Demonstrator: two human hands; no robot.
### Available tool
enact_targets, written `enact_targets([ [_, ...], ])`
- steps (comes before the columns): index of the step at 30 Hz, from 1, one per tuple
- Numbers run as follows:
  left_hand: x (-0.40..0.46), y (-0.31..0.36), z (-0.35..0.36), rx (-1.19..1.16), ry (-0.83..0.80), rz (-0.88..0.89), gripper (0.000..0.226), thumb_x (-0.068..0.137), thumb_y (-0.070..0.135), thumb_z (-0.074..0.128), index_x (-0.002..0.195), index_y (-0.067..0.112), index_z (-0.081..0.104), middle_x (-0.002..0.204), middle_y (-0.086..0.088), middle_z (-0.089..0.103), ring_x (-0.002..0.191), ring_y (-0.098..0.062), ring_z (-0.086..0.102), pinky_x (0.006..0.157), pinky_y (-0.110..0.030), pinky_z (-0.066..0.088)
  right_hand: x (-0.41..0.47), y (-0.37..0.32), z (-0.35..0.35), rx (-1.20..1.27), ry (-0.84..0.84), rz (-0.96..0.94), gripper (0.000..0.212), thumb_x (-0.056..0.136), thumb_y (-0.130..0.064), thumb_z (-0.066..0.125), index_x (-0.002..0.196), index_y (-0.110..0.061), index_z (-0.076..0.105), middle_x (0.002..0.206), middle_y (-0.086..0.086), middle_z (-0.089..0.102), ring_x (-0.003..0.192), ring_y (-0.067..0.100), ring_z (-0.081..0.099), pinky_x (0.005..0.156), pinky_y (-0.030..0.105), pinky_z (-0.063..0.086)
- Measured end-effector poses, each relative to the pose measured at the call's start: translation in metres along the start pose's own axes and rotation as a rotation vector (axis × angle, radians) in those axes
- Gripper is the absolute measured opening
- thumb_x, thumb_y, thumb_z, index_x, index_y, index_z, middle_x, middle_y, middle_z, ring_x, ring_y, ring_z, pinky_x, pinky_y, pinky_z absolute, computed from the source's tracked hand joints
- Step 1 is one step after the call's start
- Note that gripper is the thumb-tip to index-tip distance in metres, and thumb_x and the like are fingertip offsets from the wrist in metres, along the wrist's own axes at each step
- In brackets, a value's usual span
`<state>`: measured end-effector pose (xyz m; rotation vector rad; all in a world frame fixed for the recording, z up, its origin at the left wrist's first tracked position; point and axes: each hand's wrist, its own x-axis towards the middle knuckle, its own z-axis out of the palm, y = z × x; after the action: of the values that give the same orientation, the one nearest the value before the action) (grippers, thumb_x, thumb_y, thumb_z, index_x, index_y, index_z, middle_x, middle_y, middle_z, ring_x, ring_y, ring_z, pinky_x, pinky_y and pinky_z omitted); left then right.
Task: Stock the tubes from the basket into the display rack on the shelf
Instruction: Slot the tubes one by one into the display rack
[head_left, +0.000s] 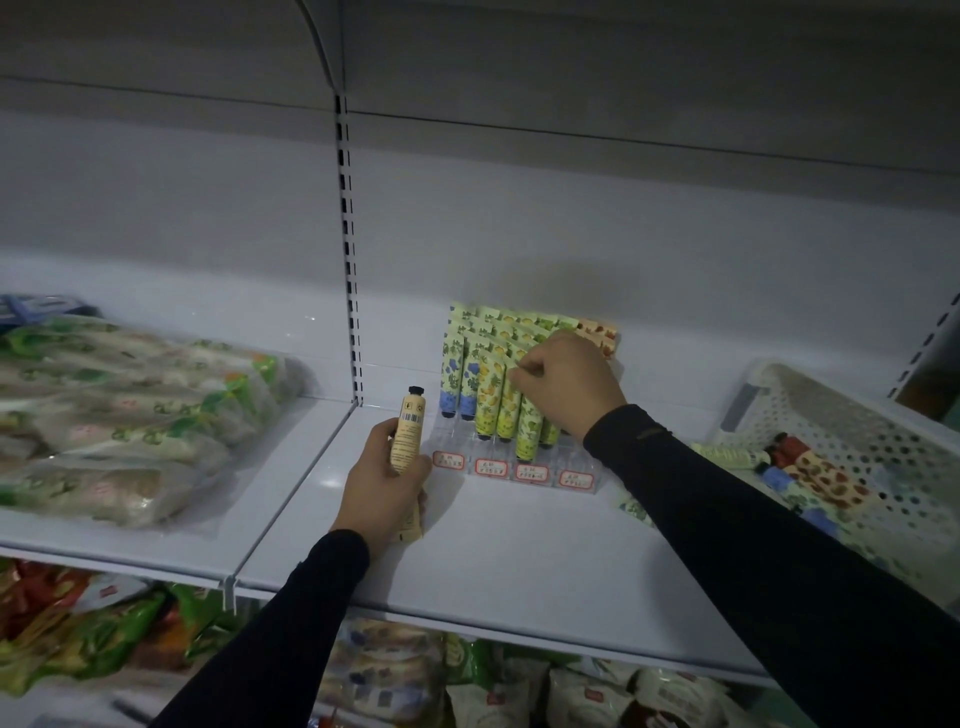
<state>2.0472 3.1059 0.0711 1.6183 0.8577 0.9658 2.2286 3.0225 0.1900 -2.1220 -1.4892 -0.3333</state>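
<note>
**Left grip on a tube, right at the rack**

On my far left I see bagged goods (130, 410) lying flat on the shelf (498, 551), left of the slotted upright (349, 249).

Next comes my left hand (382, 483), its dark sleeve reaching up from the bottom edge. The wrist is straight, the back of the hand faces me, and the fingers are curled round a cream tube (408, 434). That tube stands nearly upright, black cap on top, barcode toward me, its lower end hidden behind the hand. A second tube may sit under it in the same grip; I cannot tell.

Just right of it is the clear rack (524, 470) with four red-edged labels along its front. Tubes (491, 397) lean back in rows, caps down: blue-flowered on the left, then yellow and green prints, an orange one at the far back right.

My right hand (563, 382) hovers over the rack's right half, arm coming in diagonally from the lower right, knuckles up, fingers bent tight. The thumb and forefinger meet at the top of a yellow-green tube; whether they actually pinch it I cannot tell.

Far right, the white perforated basket (841, 415) sits tilted on the shelf with more tubes lying inside, and one lies on the shelf just beside it.
</note>
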Motion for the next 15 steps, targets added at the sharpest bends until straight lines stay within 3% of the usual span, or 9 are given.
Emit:
enact_targets([
  [2,0.000,0.000,0.000,-0.005,0.002,0.001,0.032,0.094,0.012,0.058,0.121,0.028,0.049,0.075,-0.009,0.065,0.048,-0.014,0.061,0.046,-0.023,0.048,0.004,-0.001,0.000,-0.025,0.012,0.010,0.036,0.093,-0.024,0.058,0.067,-0.001,0.067,0.078,0.016,0.064,0.074,0.025,0.059,0.068,0.027,0.041],
  [7,0.000,-0.001,0.000,-0.011,-0.004,0.002,0.032,0.094,0.012,0.058,0.120,0.029,0.050,0.075,-0.009,0.065,0.049,-0.015,0.061,0.048,-0.024,0.049,0.015,-0.002,-0.001,-0.029,-0.015,0.023,0.039,0.090,-0.020,0.057,0.054,-0.004,0.058,0.063,0.014,0.064,0.052,0.023,0.054,0.065,0.033,0.056],
  [10,0.001,-0.003,0.000,-0.007,0.001,0.004,0.032,0.094,0.013,0.058,0.120,0.030,0.050,0.075,-0.008,0.065,0.050,-0.015,0.062,0.049,-0.025,0.050,0.019,-0.002,-0.001,-0.006,-0.037,0.050,0.041,0.088,-0.017,0.059,0.049,-0.013,0.047,0.051,0.008,0.048,0.049,0.020,0.046,0.069,0.036,0.058],
  [15,0.002,-0.004,0.000,-0.003,0.003,0.006,0.032,0.093,0.013,0.058,0.119,0.029,0.050,0.073,-0.007,0.065,0.049,-0.016,0.062,0.049,-0.026,0.050,0.021,-0.002,0.001,-0.004,-0.045,0.078,0.042,0.085,-0.018,0.060,0.046,-0.016,0.045,0.049,0.002,0.044,0.049,0.020,0.047,0.068,0.037,0.058],
])
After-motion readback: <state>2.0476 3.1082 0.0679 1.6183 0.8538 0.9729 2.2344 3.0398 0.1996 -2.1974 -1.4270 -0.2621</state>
